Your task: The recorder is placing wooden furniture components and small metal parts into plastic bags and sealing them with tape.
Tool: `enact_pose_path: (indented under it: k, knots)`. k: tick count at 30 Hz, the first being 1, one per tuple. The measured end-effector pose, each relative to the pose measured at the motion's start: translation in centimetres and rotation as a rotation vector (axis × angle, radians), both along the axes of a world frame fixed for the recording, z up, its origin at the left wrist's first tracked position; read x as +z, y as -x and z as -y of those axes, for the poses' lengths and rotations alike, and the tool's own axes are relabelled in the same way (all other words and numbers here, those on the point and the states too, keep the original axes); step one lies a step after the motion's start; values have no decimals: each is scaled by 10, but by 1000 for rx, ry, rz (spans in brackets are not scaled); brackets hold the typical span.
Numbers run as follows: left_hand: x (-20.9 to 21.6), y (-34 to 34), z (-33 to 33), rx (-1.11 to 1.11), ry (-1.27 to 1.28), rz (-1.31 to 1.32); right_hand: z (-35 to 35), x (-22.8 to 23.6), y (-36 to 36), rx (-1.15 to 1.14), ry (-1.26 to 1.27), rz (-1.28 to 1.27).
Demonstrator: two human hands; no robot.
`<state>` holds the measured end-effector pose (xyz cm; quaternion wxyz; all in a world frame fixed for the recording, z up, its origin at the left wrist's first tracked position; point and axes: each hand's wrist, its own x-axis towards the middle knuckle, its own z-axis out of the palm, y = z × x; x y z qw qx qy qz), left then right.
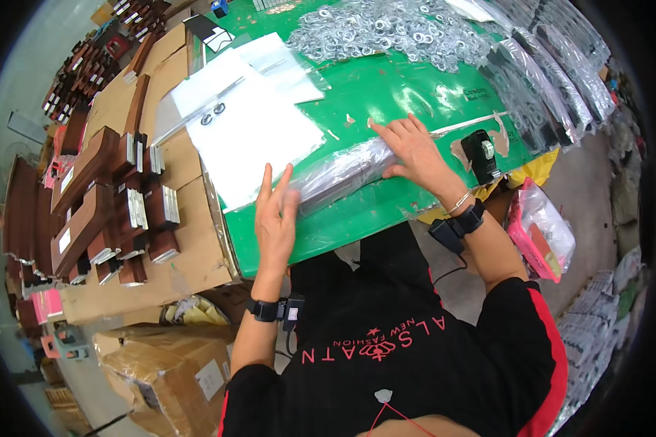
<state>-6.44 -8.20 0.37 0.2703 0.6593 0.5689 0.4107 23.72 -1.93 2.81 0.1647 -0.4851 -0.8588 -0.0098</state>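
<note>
A long package in clear plastic wrap (pixel 339 177) lies slantwise on the green table top (pixel 372 211) in front of me. At its left end is my left hand (pixel 275 222), upright with fingers stretched and partly blurred; whether it touches the wrap I cannot tell. My right hand (pixel 415 151) rests at the package's right end, its fingers spread and the thumb apart, not wrapped around it. Beyond the package to the left lie white sheets (pixel 251 146), with two small dark rings (pixel 213 114) on them.
Many loose metal rings (pixel 401 33) are heaped at the back, beside plastic-wrapped bundles (pixel 554 80). A black device (pixel 481 156) sits near the table's right edge. Dark brown wooden pieces (pixel 98 197) are stacked on cardboard at left. A taped carton (pixel 171 375) stands below.
</note>
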Motion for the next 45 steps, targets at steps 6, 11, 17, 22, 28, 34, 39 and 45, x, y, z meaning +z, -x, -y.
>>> enact_pose_path:
  k: [6,11,17,22,28,34,39,45]
  knots:
    - [-4,1,-12,140,-31,28,11,-1,2,-39,-24,-19]
    - [-35,9,-14,235,47,113,24,-2,10,-72,-48,-94]
    - [-29,-1,9,150,88,470,47,-30,3,-170,-234,-208]
    - [-20,-20,23,110,142,593,25,-48,-10,-211,-406,-360]
    - [-39,-77,7,120,-13,481,-32,-31,-37,-244,-404,-248]
    - [-37,-95,17,99,-86,277,64,-8,-119,-469,-306,-500]
    - [-39,-105,13,45,68,456,105,-36,-167,-690,-186,-687]
    - [-35,-116,12,16,69,390,89,-37,-171,-754,-85,-641]
